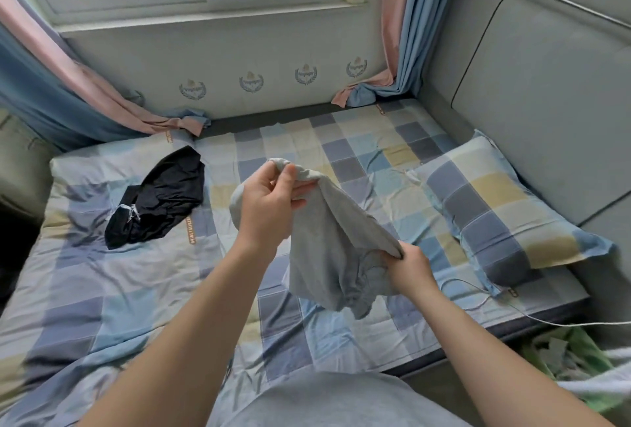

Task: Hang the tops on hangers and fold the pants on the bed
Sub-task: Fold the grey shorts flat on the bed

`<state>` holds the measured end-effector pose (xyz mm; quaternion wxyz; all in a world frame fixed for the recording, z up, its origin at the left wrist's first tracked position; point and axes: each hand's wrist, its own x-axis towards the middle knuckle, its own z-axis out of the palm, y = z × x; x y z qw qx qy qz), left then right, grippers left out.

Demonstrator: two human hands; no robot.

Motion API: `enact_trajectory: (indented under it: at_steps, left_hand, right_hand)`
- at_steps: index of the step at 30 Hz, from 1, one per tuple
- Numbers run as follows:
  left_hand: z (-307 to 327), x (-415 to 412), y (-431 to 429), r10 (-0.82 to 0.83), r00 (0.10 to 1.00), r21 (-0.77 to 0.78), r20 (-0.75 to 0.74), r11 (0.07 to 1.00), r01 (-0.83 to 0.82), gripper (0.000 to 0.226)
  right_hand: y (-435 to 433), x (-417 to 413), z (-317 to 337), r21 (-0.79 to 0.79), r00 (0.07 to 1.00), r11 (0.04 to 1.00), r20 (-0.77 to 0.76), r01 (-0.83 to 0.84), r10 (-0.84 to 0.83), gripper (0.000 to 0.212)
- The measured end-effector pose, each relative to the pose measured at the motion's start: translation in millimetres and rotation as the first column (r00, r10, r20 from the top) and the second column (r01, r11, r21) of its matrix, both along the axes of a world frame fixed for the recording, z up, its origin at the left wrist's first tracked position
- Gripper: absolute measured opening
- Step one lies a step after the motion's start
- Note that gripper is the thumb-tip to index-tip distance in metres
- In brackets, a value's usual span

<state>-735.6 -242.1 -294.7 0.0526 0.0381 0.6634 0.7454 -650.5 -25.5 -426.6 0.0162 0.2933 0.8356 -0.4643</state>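
A light grey garment hangs crumpled in the air above the middle of the bed. My left hand pinches its upper end between thumb and fingers, raised higher. My right hand grips a lower edge of the same cloth, closer to me and to the right. A black garment with white drawstrings lies bunched on the checked sheet at the left. No hanger is in view.
A checked pillow lies at the right by the grey padded headboard. Pink and blue curtains drape onto the far bed corners below the window. A white cable crosses the bed's right edge. Green and white cloth lies on the floor.
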Motion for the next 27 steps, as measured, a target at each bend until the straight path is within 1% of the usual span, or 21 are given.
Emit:
enact_trajectory:
  at_steps: [2,5,8,10,11,13,15,16,17,18,20,21,23,24,25,27]
  left_hand:
    - [-12.0,0.7,-0.2,-0.032,0.998,-0.07,0.054,0.997,0.035,0.016]
    - [-30.0,7.4,-2.1,-0.159,0.975,-0.19,0.155,0.964,0.187,0.011]
    - [-46.8,18.5,-0.3,-0.287,0.921,-0.282,0.262,0.89,0.358,0.008]
    - [-57.0,25.4,1.4,-0.373,0.876,-0.341,0.305,0.816,0.467,0.01]
    - [-61.7,28.4,1.9,-0.426,0.846,-0.369,0.32,0.767,0.525,0.016]
    - [-70.4,34.2,2.9,-0.516,0.78,-0.384,0.356,0.68,0.625,0.038]
    - [-76.9,40.1,5.8,-0.568,0.729,-0.376,0.383,0.625,0.684,0.058]
    - [-78.8,43.4,8.3,-0.584,0.718,-0.38,0.378,0.609,0.696,0.065]
    - [-80.2,46.4,11.1,-0.594,0.721,-0.382,0.357,0.612,0.693,0.069]
    - [-82.5,48.3,13.9,-0.594,0.737,-0.379,0.322,0.632,0.676,0.068]
    - [-87.8,49.1,16.2,-0.568,0.784,-0.411,0.249,0.671,0.617,0.052]
    - [-91.6,47.5,14.8,-0.549,0.806,-0.456,0.22,0.673,0.582,0.042]
    - [-103.6,42.6,7.6,-0.506,0.841,-0.566,0.192,0.643,0.516,0.024]
    - [-110.6,40.8,2.4,-0.478,0.855,-0.611,0.199,0.622,0.49,0.019]
    - [-116.2,39.8,-3.2,-0.444,0.871,-0.645,0.21,0.607,0.465,0.016]
    - [-123.8,39.4,-14.0,-0.36,0.908,-0.676,0.215,0.616,0.404,0.008]
  right_hand:
    - [3.6,-4.9,11.9,-0.092,0.997,0.994,-0.042,0.053,-0.057,0.012]
    - [4.5,-11.5,31.9,-0.195,0.991,0.976,-0.074,0.092,-0.108,0.011]
    - [-5.1,-15.1,48.7,-0.27,0.99,0.961,-0.109,0.057,-0.089,0.015]
    - [-13.1,-15.7,58.1,-0.319,0.984,0.946,-0.143,0.058,-0.108,0.02]
    - [-16.6,-15.8,63.9,-0.339,0.979,0.939,-0.16,0.067,-0.127,0.02]
    - [-22.2,-15.8,77.5,-0.374,0.968,0.924,-0.192,0.077,-0.158,0.018]
    - [-28.7,-15.7,93.5,-0.427,0.96,0.902,-0.224,0.058,-0.168,0.017]
    - [-33.0,-15.0,101.7,-0.468,0.956,0.883,-0.241,0.036,-0.167,0.016]
    - [-37.5,-14.2,109.3,-0.512,0.952,0.859,-0.259,0.009,-0.165,0.015]
    - [-41.8,-12.9,116.4,-0.555,0.947,0.832,-0.277,-0.019,-0.164,0.014]
    - [-48.6,-9.9,128.9,-0.636,0.938,0.768,-0.307,-0.074,-0.164,0.012]
    - [-50.5,-8.6,134.1,-0.679,0.933,0.727,-0.318,-0.099,-0.17,0.013]
    - [-50.2,-6.7,142.7,-0.763,0.918,0.629,-0.341,-0.146,-0.2,0.015]
    - [-48.4,-6.3,145.7,-0.79,0.91,0.591,-0.352,-0.163,-0.22,0.015]
    - [-45.8,-6.4,147.5,-0.805,0.901,0.569,-0.361,-0.17,-0.241,0.015]
    - [-39.3,-6.8,147.0,-0.82,0.892,0.555,-0.347,-0.14,-0.288,0.016]
